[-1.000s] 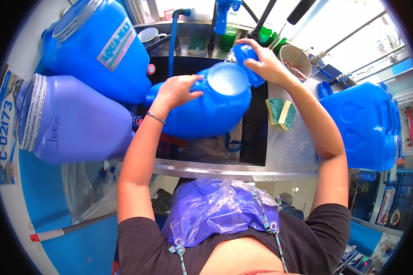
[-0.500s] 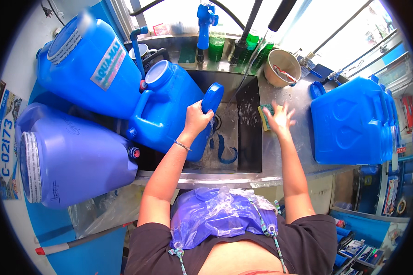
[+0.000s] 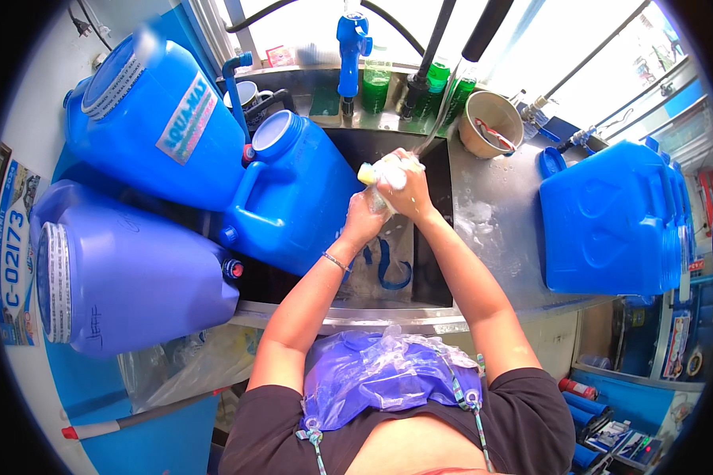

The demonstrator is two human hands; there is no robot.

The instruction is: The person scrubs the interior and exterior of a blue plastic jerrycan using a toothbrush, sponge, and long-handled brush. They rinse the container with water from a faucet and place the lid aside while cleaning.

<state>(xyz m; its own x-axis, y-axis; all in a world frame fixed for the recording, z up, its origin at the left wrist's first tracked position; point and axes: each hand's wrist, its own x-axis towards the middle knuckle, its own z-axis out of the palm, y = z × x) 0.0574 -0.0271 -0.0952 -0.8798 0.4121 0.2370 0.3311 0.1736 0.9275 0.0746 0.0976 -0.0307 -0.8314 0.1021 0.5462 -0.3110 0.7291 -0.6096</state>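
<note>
Sponge over sink, soapy, yellow edge showing | soft, light, slick; judged best pinched across its middle | left hand and right hand both clasped round it | blue jug beside.

hands: left hand and right hand are gripping a soapy sponge together | place: over sink | beside: open blue jug is leaning in it
</note>
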